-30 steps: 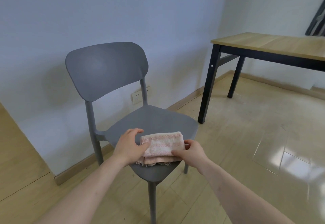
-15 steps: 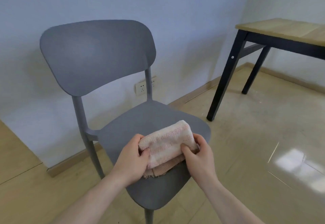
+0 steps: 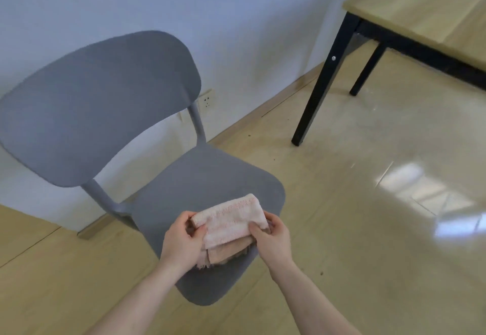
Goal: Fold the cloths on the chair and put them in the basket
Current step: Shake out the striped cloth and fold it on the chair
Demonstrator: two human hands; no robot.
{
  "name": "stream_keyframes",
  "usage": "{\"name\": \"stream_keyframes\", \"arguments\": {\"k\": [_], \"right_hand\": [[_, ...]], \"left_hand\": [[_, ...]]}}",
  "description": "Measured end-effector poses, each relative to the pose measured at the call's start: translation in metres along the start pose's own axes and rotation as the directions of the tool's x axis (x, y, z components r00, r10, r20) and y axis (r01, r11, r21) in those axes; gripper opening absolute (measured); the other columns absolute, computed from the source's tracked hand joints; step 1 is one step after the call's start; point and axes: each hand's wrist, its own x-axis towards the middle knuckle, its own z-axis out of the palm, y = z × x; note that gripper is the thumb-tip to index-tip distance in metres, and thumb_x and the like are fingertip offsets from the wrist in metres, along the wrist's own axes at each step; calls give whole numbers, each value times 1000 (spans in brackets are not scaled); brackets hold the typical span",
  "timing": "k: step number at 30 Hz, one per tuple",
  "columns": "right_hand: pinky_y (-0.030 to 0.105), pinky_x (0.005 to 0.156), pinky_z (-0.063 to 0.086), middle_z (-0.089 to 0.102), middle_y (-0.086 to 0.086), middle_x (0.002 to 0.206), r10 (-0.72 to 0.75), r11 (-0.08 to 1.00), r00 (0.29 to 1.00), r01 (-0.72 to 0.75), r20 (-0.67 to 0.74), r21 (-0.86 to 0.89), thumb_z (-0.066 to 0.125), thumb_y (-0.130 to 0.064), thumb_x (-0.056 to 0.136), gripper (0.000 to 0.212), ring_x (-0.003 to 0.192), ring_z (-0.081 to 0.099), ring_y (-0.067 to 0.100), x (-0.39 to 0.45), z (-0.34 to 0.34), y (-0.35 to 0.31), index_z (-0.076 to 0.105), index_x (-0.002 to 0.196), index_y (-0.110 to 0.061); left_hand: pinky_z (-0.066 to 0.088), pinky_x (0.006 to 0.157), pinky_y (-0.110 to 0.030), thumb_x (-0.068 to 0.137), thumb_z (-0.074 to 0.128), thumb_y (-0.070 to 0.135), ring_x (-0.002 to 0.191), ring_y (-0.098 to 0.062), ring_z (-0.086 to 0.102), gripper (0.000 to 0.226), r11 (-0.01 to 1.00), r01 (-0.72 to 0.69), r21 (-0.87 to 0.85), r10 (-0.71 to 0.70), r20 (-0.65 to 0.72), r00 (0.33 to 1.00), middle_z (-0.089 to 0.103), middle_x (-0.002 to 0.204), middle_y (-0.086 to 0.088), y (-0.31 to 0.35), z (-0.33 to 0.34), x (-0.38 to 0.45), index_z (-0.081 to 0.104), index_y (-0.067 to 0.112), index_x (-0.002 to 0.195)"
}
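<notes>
A folded pink cloth [image 3: 228, 223] is held just above the front part of the grey chair's seat [image 3: 210, 176]. My left hand [image 3: 181, 242] grips its left end, thumb on top. My right hand [image 3: 273, 242] grips its right end the same way. The cloth is folded into a small thick rectangle, with frayed lower layers hanging out underneath. No other cloth lies on the seat. No basket is in view.
The chair stands against a pale wall with a socket [image 3: 205, 101] low behind it. A wooden table [image 3: 420, 5] with black legs [image 3: 319, 90] stands at the right. Shiny wooden floor [image 3: 368, 216] spreads to the right of the chair.
Both hands closed on the folded cloth and lifted it off the seat. My view has come closer and tilted down over the chair.
</notes>
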Motion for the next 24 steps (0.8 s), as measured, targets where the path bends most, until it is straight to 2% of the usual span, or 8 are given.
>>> {"name": "stream_keyframes", "arguments": {"k": [2, 5, 8, 10, 12, 17, 21, 24], "right_hand": [[26, 80, 59, 77, -13, 101, 33, 999, 999, -33, 0, 8, 70, -17, 92, 24, 97, 73, 7, -21, -28, -43, 69, 109, -34], [26, 72, 53, 72, -10, 87, 48, 998, 999, -48, 9, 38, 65, -15, 94, 14, 81, 66, 10, -68, -88, -120, 72, 99, -25], [28, 70, 53, 69, -9, 76, 48, 997, 998, -47, -28, 53, 61, -8, 95, 17, 75, 63, 9, -120, -159, -198, 73, 94, -20], [26, 74, 59, 75, -11, 84, 52, 996, 998, -48, -41, 81, 61, -7, 94, 20, 81, 70, 8, -153, -212, -246, 73, 101, -21], [31, 83, 63, 78, -6, 98, 55, 993, 996, -47, -68, 110, 64, -8, 94, 24, 93, 74, 12, -180, -265, -284, 72, 110, -24], [30, 79, 61, 75, 3, 111, 24, 987, 987, 2, -161, 160, 68, -9, 94, 31, 99, 74, 18, -220, -394, -341, 66, 123, -21], [30, 79, 59, 77, 5, 107, 10, 982, 975, 31, -220, 184, 66, 1, 90, 38, 94, 75, 18, -229, -479, -370, 64, 124, -18], [25, 72, 57, 78, 4, 101, -17, 982, 967, 63, -255, 176, 65, 3, 89, 37, 84, 74, 13, -227, -533, -390, 67, 120, -16]], "left_hand": [[44, 63, -15, 95, 69, 17, 83, 3, 64, 17, 1000, -15, 22, 14, 45, 999, 70, 85, 12, 52, -18, -23, 60, 31, 92], [46, 62, -20, 95, 68, 17, 76, -8, 64, 13, 1000, -25, 15, 23, 140, 990, 68, 84, 7, 147, -44, -67, 60, 27, 93], [48, 64, -21, 90, 72, 15, 81, -13, 68, 17, 1000, -14, -5, 15, 231, 973, 70, 89, 6, 248, -60, -121, 61, 26, 98], [49, 67, -19, 87, 74, 10, 87, -8, 69, 27, 1000, -16, -26, 23, 285, 958, 71, 96, 7, 316, -65, -158, 61, 27, 104], [49, 70, -18, 82, 77, 4, 90, -5, 69, 37, 998, -27, -64, 46, 322, 945, 71, 101, 8, 378, -63, -191, 62, 27, 108], [54, 70, -20, 84, 78, 6, 89, -8, 71, 35, 983, -117, -142, 166, 406, 899, 72, 107, 4, 499, -26, -251, 63, 23, 111], [55, 67, -16, 90, 78, 11, 94, -10, 70, 37, 962, -195, -192, 262, 437, 861, 68, 116, 4, 566, 19, -278, 59, 23, 119], [54, 65, -14, 90, 78, 9, 92, -9, 69, 36, 945, -241, -223, 318, 443, 838, 67, 115, 3, 613, 54, -284, 59, 20, 119]]}}
